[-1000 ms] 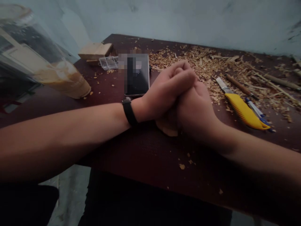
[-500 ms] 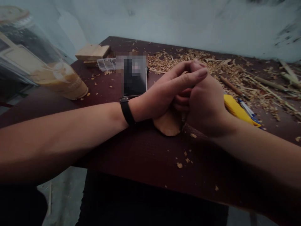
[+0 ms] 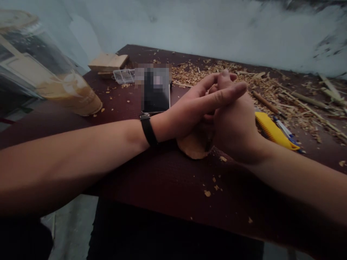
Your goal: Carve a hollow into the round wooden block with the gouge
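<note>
A rounded, pale piece of wood [image 3: 193, 147] rests on the dark red table under my hands, its upper part covered by them. My left hand [image 3: 193, 104], with a black band at the wrist, is curled over the wood's far side. Its thumb stretches across the back of my right hand [image 3: 234, 121]. That hand is closed in a fist against the wood's right side. A small dark edge shows between the fist and the wood, but what the fist holds is hidden.
Wood chips [image 3: 189, 74] cover the table's back. A yellow-handled tool [image 3: 275, 131], a pen [image 3: 286, 130] and a brown stick [image 3: 267, 103] lie right. A phone [image 3: 157, 94], clear plastic box [image 3: 123, 76], wood block [image 3: 108, 62] and drink cup [image 3: 76, 94] stand left.
My left thumb has slid a little further right across my right hand. The right fist has shifted slightly left and turned against the wood. The wood has barely moved.
</note>
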{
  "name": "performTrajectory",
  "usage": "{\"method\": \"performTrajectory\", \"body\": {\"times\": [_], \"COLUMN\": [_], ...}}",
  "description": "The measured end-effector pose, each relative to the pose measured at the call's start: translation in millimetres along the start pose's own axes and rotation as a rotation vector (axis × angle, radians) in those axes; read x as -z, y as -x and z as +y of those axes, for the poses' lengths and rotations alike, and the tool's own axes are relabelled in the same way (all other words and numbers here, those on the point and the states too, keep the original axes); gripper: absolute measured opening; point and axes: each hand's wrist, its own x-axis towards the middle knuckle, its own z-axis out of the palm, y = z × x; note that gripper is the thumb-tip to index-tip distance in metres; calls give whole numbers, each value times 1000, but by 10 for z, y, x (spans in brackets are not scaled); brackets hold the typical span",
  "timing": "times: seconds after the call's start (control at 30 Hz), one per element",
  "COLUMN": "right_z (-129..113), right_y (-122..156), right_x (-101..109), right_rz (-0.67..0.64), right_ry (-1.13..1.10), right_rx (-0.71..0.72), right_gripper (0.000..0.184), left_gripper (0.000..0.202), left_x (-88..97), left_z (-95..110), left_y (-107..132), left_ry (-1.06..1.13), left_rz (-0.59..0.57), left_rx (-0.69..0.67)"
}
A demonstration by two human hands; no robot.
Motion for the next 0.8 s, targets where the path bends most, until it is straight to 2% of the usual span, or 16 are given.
{"method": "performTrajectory", "body": {"times": [0.07, 0.17, 0.23, 0.37, 0.47, 0.6, 0.67, 0.73, 0.8], "right_z": [3, 40, 61, 39, -18, -57, -39, -3, 37], "right_y": [16, 26, 32, 86, 142, 147, 120, 87, 61], "right_x": [4, 21, 32, 45, 44, 19, 6, -1, -2], "right_rz": [-48, -89, -88, -101, -152, -106, -56, -17, -14], "right_ry": [-4, -8, 38, 113, 112, 54, -54, -136, -152], "right_rx": [46, 151, 166, 109, 102, -105, -181, -166, -138], "right_gripper": [61, 63, 62, 61, 56, 45, 52, 62, 64], "left_gripper": [55, 37, 28, 25, 33, 30, 33, 37, 39], "left_x": [15, -9, -43, -99, -98, -62, -57, -70, -92], "left_z": [12, 26, 25, 29, 44, 37, 24, 16, 19], "left_y": [-16, 4, 31, 91, 133, 137, 120, 105, 100], "left_ry": [-54, -114, -151, -232, -306, -264, -190, -113, -54], "left_rz": [7, 30, 68, 165, 159, 120, 92, 73, 92], "left_rx": [8, -59, -99, -127, -174, -124, -49, 1, -11]}}
